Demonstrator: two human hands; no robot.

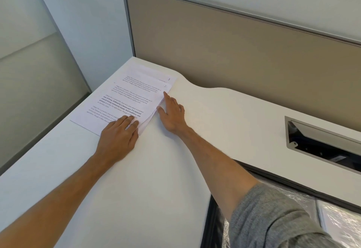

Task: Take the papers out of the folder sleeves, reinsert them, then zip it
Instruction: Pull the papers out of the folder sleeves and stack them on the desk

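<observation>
Papers (125,99) — both hands flat

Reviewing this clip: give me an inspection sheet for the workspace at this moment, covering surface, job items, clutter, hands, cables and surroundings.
Surface: white desk, bare apart from the papers.
Job's things: printed papers fanned in an overlapping stack at the far left corner, out of any sleeve; two sheets show handwritten numbers at their corners. Folder: nothing seen.
Clutter: nothing seen.
Hands: left hand flat on the stack's near corner; right hand against the stack's right edge, fingers spread, nothing gripped.
Cables: none on the desk; open cable tray at right, dark contents unclear.
Surroundings: tan partition panel behind the desk; wall at left.
</observation>
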